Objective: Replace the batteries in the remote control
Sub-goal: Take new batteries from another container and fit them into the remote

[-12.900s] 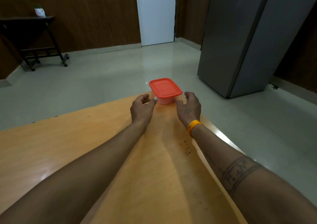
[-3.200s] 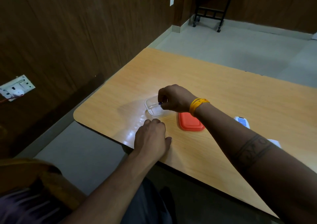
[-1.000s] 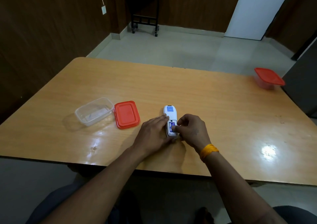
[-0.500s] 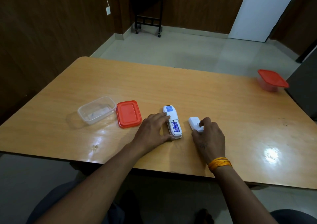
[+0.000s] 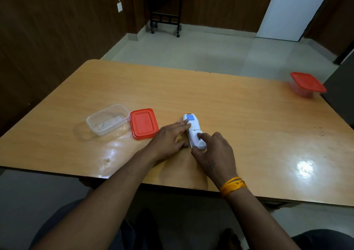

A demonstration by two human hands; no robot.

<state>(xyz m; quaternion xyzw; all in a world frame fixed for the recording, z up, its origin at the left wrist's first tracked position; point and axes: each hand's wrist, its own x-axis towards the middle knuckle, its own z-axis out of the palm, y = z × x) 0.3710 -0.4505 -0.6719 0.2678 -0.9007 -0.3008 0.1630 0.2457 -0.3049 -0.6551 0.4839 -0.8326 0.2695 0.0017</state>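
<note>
Both hands (image 5: 191, 144) press the remote control (image 5: 193, 131), seemingly closed, mid-table (image 5: 239, 115).

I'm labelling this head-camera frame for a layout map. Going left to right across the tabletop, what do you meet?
Clear open container → loose red lid → left hand → white remote, with the right hand on its near end → closed red-lidded container at the far right corner.

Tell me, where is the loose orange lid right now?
In the head view, the flat orange plastic lid lies on the wooden table, left of centre, beside the empty clear plastic container and left of the white remote control.
</note>
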